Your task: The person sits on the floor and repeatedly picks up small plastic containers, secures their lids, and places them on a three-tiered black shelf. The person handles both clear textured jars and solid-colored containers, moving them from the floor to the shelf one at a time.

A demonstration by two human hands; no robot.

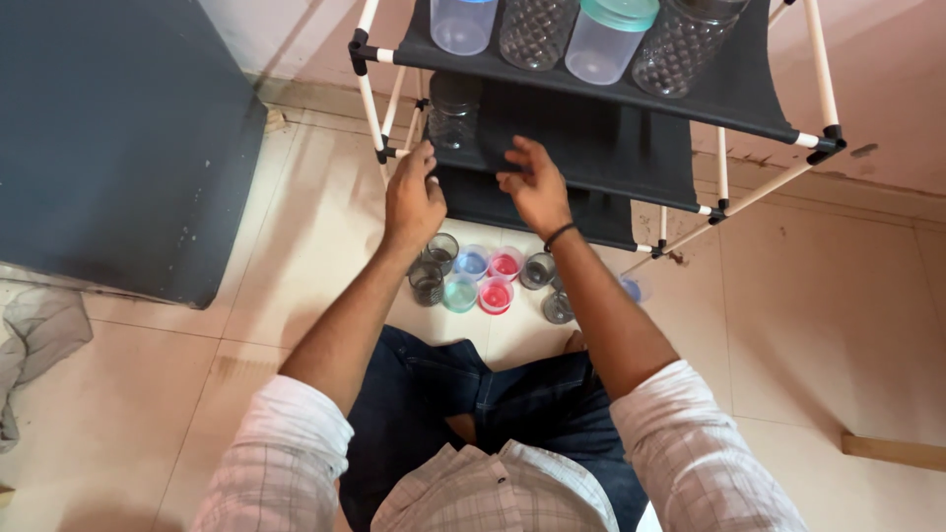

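Note:
I look down at a rack with white tubes and black fabric shelves [591, 138]. My left hand [412, 197] rests at the front left edge of the middle shelf, fingers curled on the rim. My right hand [535, 182] lies on the same shelf's front edge, fingers spread on the fabric. Neither hand holds a container. A clear jar [453, 110] stands on the middle shelf just above my left hand. On the top shelf stand several clear jars [537, 32], one with a teal lid [603, 37].
Several small jars and coloured lids [483, 278] sit on the tiled floor below the rack, in front of my knees. A dark grey cabinet [108, 138] stands at left, with a grey cloth [34, 340] beside it. A wooden strip [892, 450] lies at right.

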